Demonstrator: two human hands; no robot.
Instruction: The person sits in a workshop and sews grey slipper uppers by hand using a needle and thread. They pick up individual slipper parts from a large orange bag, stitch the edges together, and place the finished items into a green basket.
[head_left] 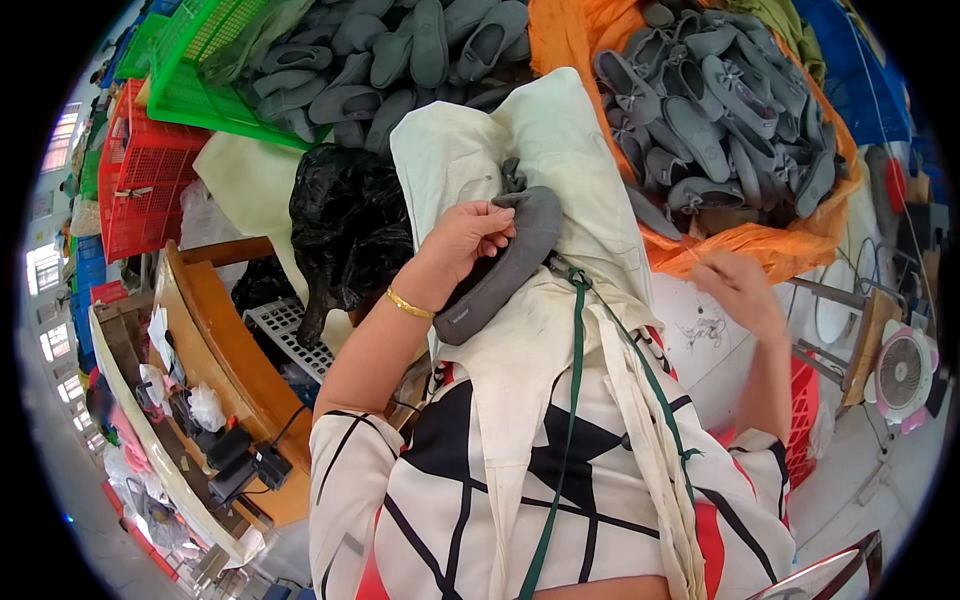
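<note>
My left hand point(462, 238) grips a grey slipper-like shoe point(510, 262) by its upper edge, sole turned outward, resting on the cream cloth point(560, 150) over my lap. A thin gold bangle sits on that wrist. My right hand point(738, 288) hovers to the right, blurred, fingers loosely bent, near the orange sheet's edge; whether it pinches something small is unclear. A green strap point(575, 370) runs down the cloth from just under the shoe.
Two heaps of grey shoes lie ahead: one point(390, 60) by a green crate point(190, 80), one point(720, 110) on an orange sheet point(570, 40). A black plastic bag point(345, 220), red crate point(140, 180), wooden bench point(220, 340) stand left; a small fan point(902, 372) right.
</note>
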